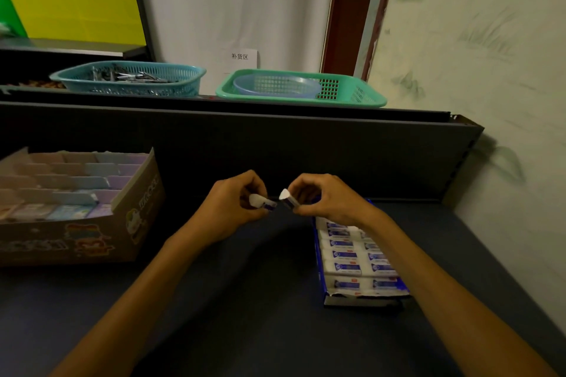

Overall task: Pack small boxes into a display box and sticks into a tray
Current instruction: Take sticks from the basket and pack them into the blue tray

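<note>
Dark grey bench (260,300) runs under both arms, with a raised shelf (275,110) behind the hands. Off to the left of the left hand sits a big cardboard box (128,223) with cartoon print on its side, pastel packs stacked in rows inside. Up on the shelf, beyond the hands, there's a green basket (352,92) holding a pale blue bowl (275,86), and a blue basket (128,76) to the left of it with some dark stuff in it, can't make out what. Right under and just beside the right wrist is the blue display box (361,260), mostly filled with two columns of small white-and-blue boxes. The left hand (235,205) has its fingers curled around one small box (260,202), the right hand (324,196) pinches another small box (289,197), and the two white ends nearly meet between the hands, up off the bench.
</note>
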`<state>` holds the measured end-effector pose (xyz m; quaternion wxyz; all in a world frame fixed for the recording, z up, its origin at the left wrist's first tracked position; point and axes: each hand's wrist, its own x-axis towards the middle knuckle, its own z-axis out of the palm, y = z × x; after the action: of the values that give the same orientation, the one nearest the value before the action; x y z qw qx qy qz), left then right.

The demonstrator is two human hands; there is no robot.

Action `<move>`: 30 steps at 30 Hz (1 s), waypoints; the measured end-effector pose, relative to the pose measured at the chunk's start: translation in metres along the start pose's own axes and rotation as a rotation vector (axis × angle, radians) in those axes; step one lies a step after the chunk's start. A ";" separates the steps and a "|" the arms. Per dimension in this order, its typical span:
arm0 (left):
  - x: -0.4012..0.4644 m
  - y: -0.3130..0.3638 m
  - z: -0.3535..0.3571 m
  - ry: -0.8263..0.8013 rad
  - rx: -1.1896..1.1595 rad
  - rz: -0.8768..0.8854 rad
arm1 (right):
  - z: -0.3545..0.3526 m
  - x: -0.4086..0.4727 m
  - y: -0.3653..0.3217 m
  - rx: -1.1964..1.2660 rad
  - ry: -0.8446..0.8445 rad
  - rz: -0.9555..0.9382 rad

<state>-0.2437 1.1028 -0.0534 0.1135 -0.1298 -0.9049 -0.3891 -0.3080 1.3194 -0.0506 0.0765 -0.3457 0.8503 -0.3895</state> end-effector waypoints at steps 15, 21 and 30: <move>-0.008 0.033 0.034 0.041 0.261 0.169 | -0.026 -0.073 0.011 0.117 0.145 0.087; -0.009 0.055 0.049 -0.023 0.261 0.193 | -0.039 -0.099 0.013 -0.056 0.163 0.099; -0.016 0.077 0.065 -0.083 0.243 0.226 | -0.046 -0.131 0.011 -0.107 0.160 0.067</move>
<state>-0.2104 1.1993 -0.0497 0.1338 -0.2320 -0.9289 -0.2558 -0.2343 1.4370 -0.0452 0.0028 -0.2883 0.8843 -0.3672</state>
